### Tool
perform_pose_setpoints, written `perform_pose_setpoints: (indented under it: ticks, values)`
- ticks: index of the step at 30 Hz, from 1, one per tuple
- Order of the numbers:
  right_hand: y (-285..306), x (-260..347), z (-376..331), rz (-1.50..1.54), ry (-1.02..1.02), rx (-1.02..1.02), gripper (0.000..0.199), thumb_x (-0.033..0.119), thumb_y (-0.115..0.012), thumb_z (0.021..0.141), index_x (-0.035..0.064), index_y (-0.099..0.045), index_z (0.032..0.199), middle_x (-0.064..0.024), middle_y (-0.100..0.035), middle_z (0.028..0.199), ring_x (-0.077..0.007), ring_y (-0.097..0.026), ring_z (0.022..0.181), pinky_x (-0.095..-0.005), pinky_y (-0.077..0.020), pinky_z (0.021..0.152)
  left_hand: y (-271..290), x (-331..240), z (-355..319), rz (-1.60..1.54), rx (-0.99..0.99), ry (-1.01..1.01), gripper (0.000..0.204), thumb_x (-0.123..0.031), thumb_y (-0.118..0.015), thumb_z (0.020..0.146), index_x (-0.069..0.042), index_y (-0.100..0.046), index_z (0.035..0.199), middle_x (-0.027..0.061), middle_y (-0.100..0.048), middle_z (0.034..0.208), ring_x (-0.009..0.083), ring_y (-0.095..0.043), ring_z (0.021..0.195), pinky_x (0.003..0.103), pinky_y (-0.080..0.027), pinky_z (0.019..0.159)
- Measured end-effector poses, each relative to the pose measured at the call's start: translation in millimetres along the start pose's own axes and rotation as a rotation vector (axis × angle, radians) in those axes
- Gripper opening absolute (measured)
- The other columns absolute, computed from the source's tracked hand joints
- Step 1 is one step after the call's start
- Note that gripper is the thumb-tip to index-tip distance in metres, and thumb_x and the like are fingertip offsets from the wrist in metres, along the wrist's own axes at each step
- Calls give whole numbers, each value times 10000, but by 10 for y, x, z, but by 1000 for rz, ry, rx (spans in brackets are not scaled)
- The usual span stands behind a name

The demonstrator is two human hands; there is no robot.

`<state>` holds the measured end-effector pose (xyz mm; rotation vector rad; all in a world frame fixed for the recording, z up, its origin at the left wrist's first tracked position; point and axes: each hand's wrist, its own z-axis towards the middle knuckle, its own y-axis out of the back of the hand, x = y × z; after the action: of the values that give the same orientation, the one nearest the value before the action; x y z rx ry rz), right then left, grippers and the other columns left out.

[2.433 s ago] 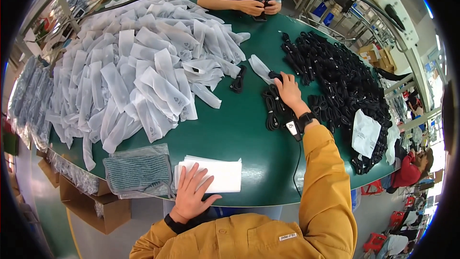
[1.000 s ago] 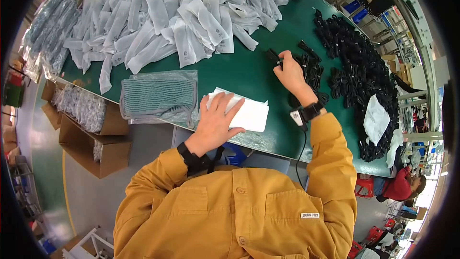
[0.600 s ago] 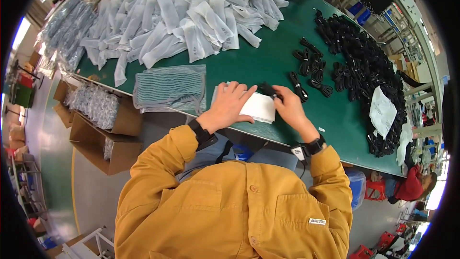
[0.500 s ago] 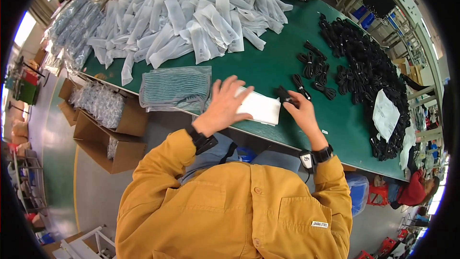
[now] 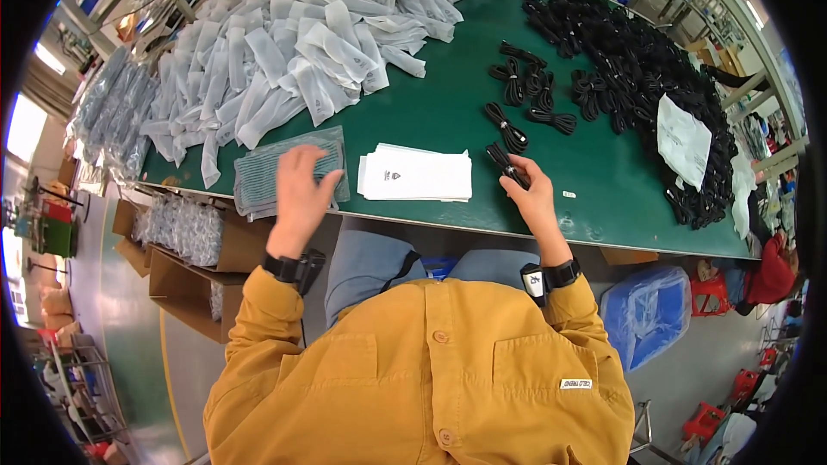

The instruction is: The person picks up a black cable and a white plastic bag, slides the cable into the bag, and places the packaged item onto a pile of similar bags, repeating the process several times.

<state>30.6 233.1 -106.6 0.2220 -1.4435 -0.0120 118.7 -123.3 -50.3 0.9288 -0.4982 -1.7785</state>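
Green tabletop, right fingers snug around black cable bundle, left fingers loosely apart, empty, over teal packet.

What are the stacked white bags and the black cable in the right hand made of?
White bags: perhaps thin plastic or paper, smooth-looking and flat-lying. Black cable in the right hand: likely a flexible plastic or rubber jacket, judging by its slight sheen and bundled loops.

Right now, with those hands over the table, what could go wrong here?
The teal striped packet lies at the near edge of the table, under the left hand, so a nudge might drop it. The white sleeves are stacked unevenly and might slide apart if brushed. The black cable bundle in the right hand is close to another bundle and could perhaps snag it.
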Motion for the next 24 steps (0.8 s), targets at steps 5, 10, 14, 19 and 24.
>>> perform_pose_setpoints:
  ticks: [5, 10, 14, 19, 24]
  values:
    - [-124, -77, 66, -364, 215, -61, 333, 90, -665, 883, -17, -631, 1197, -63, -656, 846, -93, -583, 638, -249, -486, 589, -759, -806, 120, -489, 237, -129, 192, -47, -722, 789, -24, -625, 953, 114, -590, 967, 296, -606, 871, 344, -509, 718]
    - [-171, 28, -19, -234, 152, -124, 329, 81, -656, 888, -8, -636, 1204, -62, -640, 834, -96, -573, 634, -263, -481, 597, -1199, -967, 161, -382, 330, -225, 144, -43, -709, 793, -17, -626, 908, 103, -589, 898, 306, -603, 837, 341, -494, 692]
    - [-117, 145, -85, -346, 206, -68, 344, 51, -648, 890, 32, -637, 1233, -79, -612, 833, -133, -576, 669, -280, -472, 608, -1288, -945, 127, -435, 384, -124, 141, -45, -705, 790, -8, -621, 897, 99, -592, 854, 307, -603, 802, 356, -488, 675]
    - [-112, 299, -154, -444, 355, -47, 371, 25, -668, 868, 73, -649, 1235, -95, -580, 847, -185, -569, 702, -301, -464, 616, -1307, -919, 85, -514, 334, -31, 122, -40, -688, 818, 2, -613, 905, 102, -593, 808, 273, -600, 736, 336, -487, 660]
    - [-75, 328, -227, -605, 467, -18, 408, 21, -701, 835, 99, -656, 1233, -107, -564, 866, -231, -558, 702, -319, -455, 602, -1236, -945, 117, -650, 400, 197, 81, -31, -656, 862, 9, -601, 904, 112, -598, 791, 220, -576, 680, 313, -479, 644]
